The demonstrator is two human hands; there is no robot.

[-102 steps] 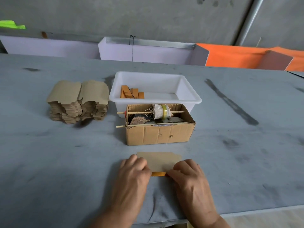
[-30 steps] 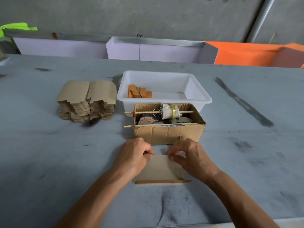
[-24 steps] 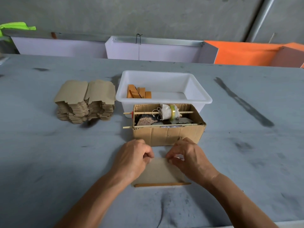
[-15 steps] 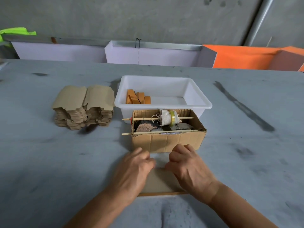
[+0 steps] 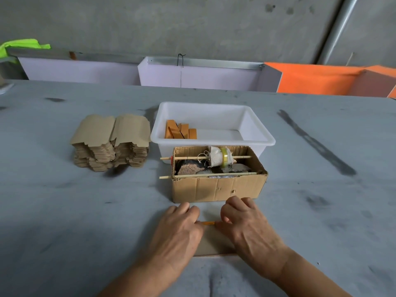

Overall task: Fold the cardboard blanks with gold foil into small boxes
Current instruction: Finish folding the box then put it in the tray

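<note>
A brown cardboard blank (image 5: 214, 243) lies flat on the grey table near its front edge, with a thin gold strip showing along its far edge between my hands. My left hand (image 5: 177, 232) presses down on its left part, fingers bent over the far edge. My right hand (image 5: 248, 226) presses on the right part, fingers curled at the same edge. Most of the blank is hidden under both hands. A tall stack of flat blanks (image 5: 111, 142) stands at the left. Several folded gold boxes (image 5: 181, 132) lie in a white tub (image 5: 260, 133).
An open corrugated carton (image 5: 218, 188) with two wooden sticks across it, a cloth bundle and a tape roll stands just beyond my hands, in front of the tub. White and orange panels (image 5: 310, 80) line the table's far edge.
The blank's far flap has been folded toward me, so a gold edge now shows at the far side. Both hands shifted from pinching the far edge to pressing it down.
</note>
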